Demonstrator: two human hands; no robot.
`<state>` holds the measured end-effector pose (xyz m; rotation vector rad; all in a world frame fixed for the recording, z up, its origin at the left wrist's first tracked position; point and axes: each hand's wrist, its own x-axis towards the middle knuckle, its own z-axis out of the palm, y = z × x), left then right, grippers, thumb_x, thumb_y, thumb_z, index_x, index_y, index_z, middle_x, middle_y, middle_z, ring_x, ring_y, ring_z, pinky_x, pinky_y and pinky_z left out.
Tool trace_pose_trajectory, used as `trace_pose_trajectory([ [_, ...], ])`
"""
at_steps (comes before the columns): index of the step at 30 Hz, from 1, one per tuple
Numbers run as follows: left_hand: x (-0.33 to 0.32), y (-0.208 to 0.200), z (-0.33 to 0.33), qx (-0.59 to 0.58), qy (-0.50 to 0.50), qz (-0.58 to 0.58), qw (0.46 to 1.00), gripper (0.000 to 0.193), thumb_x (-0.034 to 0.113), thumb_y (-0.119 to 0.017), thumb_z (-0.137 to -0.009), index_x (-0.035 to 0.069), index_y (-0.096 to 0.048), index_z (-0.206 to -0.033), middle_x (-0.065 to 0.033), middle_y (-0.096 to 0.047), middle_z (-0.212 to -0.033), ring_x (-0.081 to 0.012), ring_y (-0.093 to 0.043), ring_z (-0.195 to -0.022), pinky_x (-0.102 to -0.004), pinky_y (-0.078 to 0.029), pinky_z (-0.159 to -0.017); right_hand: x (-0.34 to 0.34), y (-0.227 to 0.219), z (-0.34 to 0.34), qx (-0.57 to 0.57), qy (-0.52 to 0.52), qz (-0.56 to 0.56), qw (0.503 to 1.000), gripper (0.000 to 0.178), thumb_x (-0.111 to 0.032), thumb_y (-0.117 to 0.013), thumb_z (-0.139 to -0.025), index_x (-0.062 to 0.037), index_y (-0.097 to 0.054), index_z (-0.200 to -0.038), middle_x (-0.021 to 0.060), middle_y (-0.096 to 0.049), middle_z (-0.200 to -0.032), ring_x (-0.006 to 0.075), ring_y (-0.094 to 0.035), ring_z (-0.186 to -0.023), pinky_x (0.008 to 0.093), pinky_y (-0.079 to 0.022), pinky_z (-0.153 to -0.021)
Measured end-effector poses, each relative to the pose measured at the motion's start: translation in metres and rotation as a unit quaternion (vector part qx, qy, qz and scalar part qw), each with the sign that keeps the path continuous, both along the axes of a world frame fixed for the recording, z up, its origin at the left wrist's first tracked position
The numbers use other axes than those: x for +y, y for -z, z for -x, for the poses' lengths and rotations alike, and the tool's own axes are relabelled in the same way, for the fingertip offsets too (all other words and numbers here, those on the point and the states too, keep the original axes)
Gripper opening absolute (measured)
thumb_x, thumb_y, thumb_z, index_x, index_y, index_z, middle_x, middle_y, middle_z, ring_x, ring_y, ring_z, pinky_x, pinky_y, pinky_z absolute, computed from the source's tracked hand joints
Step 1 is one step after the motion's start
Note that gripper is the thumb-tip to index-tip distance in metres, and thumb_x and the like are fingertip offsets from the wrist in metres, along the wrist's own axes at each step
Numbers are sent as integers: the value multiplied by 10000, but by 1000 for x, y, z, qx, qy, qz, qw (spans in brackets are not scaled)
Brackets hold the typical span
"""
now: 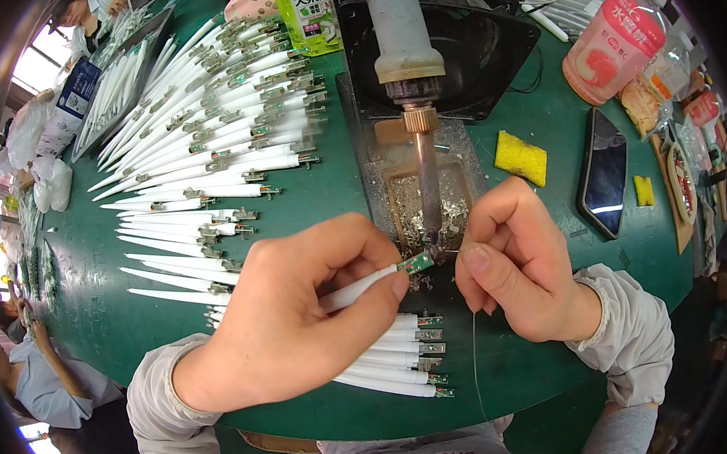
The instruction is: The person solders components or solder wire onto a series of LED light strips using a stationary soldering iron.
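My left hand (pixel 294 323) is closed around a white tapered pen-shaped housing (pixel 357 289). A small green circuit board (pixel 418 263) sticks out of its right end, beside the tip of a soldering iron (pixel 428 181) that hangs upright from above. Whether the tip touches the board is too small to tell. Between the thumb and fingers of my right hand (pixel 520 263) is pinched a thin solder wire (pixel 475 353). Its short end points left to the iron's tip, and its long tail hangs toward the table edge. More such housings (pixel 393 362) lie under and right of my left hand.
Many finished-looking white housings (pixel 217 140) fan out across the green table (pixel 90 252) at left. A solder-flecked tray (pixel 402 183) and a black fan (pixel 478 62) stand behind the iron. A yellow sponge (pixel 521 158), phone (pixel 603 172) and pink bottle (pixel 615 45) are at right. A co-worker (pixel 48 379) sits far left.
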<state>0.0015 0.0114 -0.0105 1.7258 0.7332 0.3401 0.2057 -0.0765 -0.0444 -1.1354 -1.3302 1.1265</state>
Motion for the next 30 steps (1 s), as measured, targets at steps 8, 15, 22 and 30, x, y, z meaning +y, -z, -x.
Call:
trace_pose_trajectory([
  [8, -15, -3, -2, 5, 26, -157, 987, 91, 17, -644, -778, -16, -614, -856, -60, -595, -688, -66, -514, -518, -220, -378, -451, -1, 8, -1, -5, 6, -12, 1000, 114, -82, -513, -953, -26, -416, -973, 1, -504, -588, 43, -492, -486, 203, -341, -444],
  [15, -21, 4, 1, -5, 73, -240, 968, 133, 20, -682, -740, -1, -643, -866, -73, -587, -697, -164, -547, -514, -255, -420, -448, -1, 10, -1, -12, 5, -12, 1000, 119, -92, -525, -952, -30, -424, -962, -1, -503, -582, 40, -487, -485, 204, -340, -443],
  [22, -31, 23, 2, 7, 122, -427, 896, 217, 79, -742, -676, 47, -644, -867, -73, -577, -839, -236, -552, -715, -314, -468, -599, -2, 12, -3, -27, 0, -10, 1000, 114, -88, -530, -947, -32, -430, -955, 2, -508, -568, 39, -484, -478, 201, -333, -442],
  [30, 7, -2, 15, 109, 70, -549, 826, 264, 51, -717, -608, 52, -604, -847, -79, -561, -854, -256, -553, -752, -368, -446, -635, -3, 8, -4, -25, 7, -5, 1000, 108, -83, -525, -945, -33, -430, -959, 4, -516, -561, 43, -484, -479, 202, -330, -451],
])
